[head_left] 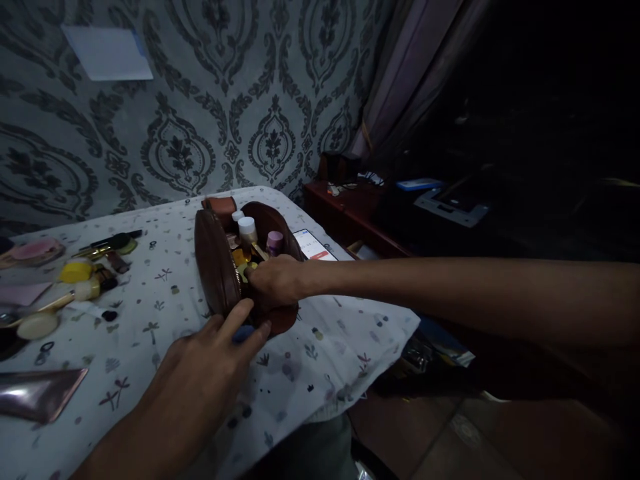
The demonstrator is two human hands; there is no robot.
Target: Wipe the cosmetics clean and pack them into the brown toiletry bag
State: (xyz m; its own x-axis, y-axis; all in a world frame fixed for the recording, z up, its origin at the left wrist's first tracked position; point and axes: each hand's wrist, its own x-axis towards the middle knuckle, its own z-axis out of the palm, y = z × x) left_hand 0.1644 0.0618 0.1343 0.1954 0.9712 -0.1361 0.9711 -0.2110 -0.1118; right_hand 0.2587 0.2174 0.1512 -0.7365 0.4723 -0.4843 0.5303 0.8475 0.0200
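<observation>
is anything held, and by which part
Cannot tell: the left grip touches the near end of the brown, leather-look zip bag; the right grip is inside it, any hold there hidden.

A sheet [111,55] is on the patterned wall [200,100], left of a curtain [400,63]; a lit phone [314,244] lies near a red cabinet [353,217].

The left hand [207,367] extends forward, back up, fingers [236,320] parted. The right arm [450,283] stretches leftward, its hand [275,280] lowered, fingers mostly hidden.
</observation>
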